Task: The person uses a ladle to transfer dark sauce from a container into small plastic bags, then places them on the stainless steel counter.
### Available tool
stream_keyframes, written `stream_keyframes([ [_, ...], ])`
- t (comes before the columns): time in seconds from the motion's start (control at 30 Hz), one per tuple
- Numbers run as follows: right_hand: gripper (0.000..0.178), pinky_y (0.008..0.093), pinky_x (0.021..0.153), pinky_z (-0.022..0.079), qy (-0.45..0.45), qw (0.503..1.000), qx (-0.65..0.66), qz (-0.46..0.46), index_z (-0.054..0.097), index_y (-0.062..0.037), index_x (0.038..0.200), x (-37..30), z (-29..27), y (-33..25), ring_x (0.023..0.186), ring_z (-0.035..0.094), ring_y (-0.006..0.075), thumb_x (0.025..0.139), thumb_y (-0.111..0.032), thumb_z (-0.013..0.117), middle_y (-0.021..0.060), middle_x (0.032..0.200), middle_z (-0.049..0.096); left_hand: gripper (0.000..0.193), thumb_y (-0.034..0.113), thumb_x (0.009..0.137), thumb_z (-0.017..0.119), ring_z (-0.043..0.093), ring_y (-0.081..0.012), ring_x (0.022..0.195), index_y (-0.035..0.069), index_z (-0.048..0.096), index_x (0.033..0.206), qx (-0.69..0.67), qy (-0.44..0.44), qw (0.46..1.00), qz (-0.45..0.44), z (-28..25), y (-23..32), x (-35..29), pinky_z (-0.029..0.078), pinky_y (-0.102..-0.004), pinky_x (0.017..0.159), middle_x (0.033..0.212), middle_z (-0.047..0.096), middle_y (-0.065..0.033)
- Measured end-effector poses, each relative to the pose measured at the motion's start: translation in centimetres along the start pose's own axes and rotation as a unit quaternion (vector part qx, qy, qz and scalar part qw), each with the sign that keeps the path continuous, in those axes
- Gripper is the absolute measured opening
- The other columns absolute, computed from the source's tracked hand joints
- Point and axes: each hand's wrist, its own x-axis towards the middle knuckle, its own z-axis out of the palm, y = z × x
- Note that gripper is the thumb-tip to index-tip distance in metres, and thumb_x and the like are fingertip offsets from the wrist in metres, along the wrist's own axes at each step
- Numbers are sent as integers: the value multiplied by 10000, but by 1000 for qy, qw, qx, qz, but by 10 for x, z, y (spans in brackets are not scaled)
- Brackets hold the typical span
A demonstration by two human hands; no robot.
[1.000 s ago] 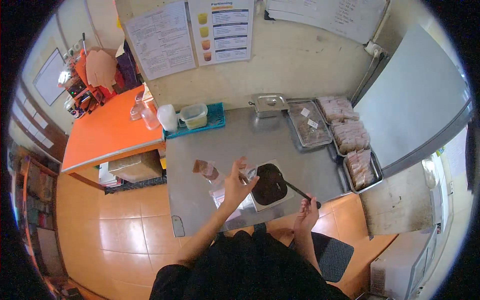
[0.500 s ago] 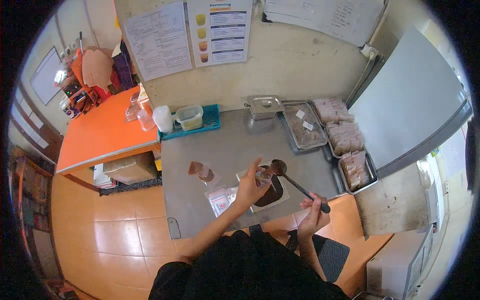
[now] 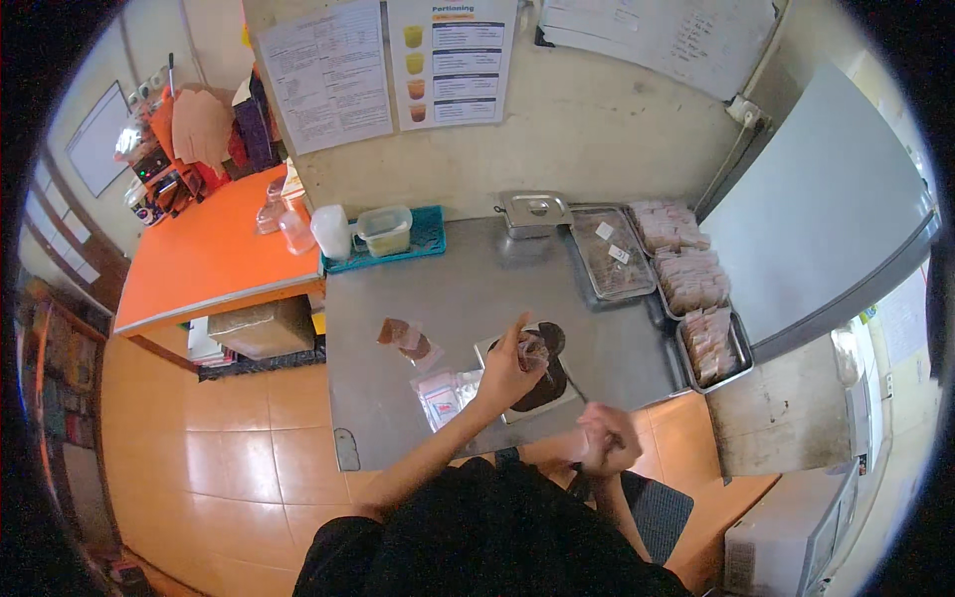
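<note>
My left hand (image 3: 505, 376) is closed around a small clear plastic bag (image 3: 533, 351), which has some brown stuff in it. It hovers over a white-rimmed container (image 3: 571, 397) of dark brown, loose-looking contents (image 3: 542, 392). My right hand (image 3: 608, 438), smeared by motion, grips the dark handle of a ladle (image 3: 549, 337). The ladle's bowl is at the container's far side, just beside the bag, and looks dark brown inside. Left of the container lie small filled packets (image 3: 410, 340) and a pack of flat plastic bags (image 3: 439, 400).
The steel table (image 3: 368, 298) carries a teal tray (image 3: 428, 244) with plastic tubs at back left. At the back right are a lidded steel pan (image 3: 535, 211), a covered tray (image 3: 619, 271) and steel trays of packets (image 3: 708, 343). An orange table (image 3: 219, 261) adjoins on the left.
My right hand has moved down and slightly left, with the ladle's handle now steeper. The ladle's bowl has shifted a little lower beside the bag. My left hand stays over the container.
</note>
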Motion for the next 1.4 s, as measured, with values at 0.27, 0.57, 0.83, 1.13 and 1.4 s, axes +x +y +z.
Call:
stream_keyframes([
  [0.27,277,225,704,492,353,734,318,485,618,44,1072,-13,-8,40,747,597,134,994,-209,536,83,850,640,761,109,703,801,687,-295,871,101,425,1365,11,-10,1000,-23,-12,-1,0,560,-366,718,1077,655,-167],
  [0.57,395,410,979,430,-139,965,54,214,630,-18,1229,-5,45,37,1140,560,294,871,-184,649,158,1250,594,470,277,680,817,637,-301,808,79,597,1046,26,17,999,6,-18,1,-12,527,-411,705,989,607,-127],
  [0.83,230,361,729,498,-55,987,45,142,638,-16,1006,25,51,22,827,619,269,931,-232,609,134,898,634,199,71,816,733,579,-118,783,4,572,913,-272,-35,961,-22,-18,22,-18,490,-304,678,815,609,-46],
  [1.13,232,369,685,501,-158,983,85,43,618,-16,952,59,65,-21,781,605,273,982,-240,565,139,870,604,51,-30,801,662,601,-103,672,-15,629,836,-238,30,969,-56,-61,-4,-32,497,-299,591,723,649,-72],
  [1.4,249,363,626,486,-171,978,114,41,603,-35,930,47,90,-15,698,583,237,965,-280,577,116,832,572,82,-22,766,670,643,-118,683,-31,659,847,-224,45,970,-88,-71,-7,-45,513,-301,610,738,694,-101],
])
